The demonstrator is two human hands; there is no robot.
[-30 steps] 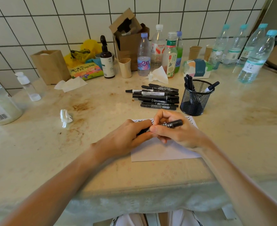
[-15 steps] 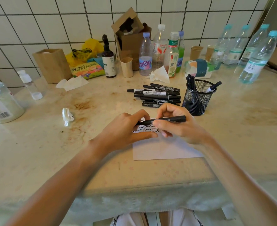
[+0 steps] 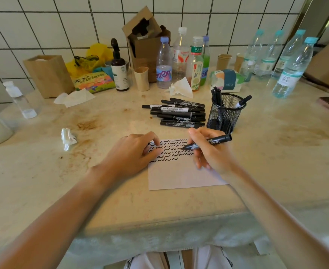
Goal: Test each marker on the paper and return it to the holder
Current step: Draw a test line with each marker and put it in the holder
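Paper (image 3: pixel 179 175): flat on the table (image 3: pixel 276 152) under both hands; blank near half, rows of black squiggles on the far half.
Left hand (image 3: pixel 132 154): resting on the left part of the paper, fingers curled down onto the squiggles; whether the marker's cap is inside cannot be told.
Right hand (image 3: pixel 210 152): wrapped round a black marker (image 3: pixel 208 143), thumb and fingers pinching its barrel.
Marker: uncapped, tip pointing left and down at the squiggle rows, back end sticking out to the right past the knuckles; whether the tip touches the sheet cannot be told.
Holder (image 3: pixel 224 115): black mesh cup just beyond the right hand, standing upright, a few markers inside, one leaning out to the right.
Loose markers (image 3: pixel 177 115): black pile lying flat, beyond the gap between the hands, just left of the holder.
Crumpled tissue (image 3: pixel 68 138): on the table well left of the left hand.
Bottles (image 3: pixel 181 59): cluster far beyond the hands, against the tiled wall, beside a cardboard box (image 3: pixel 146 47).
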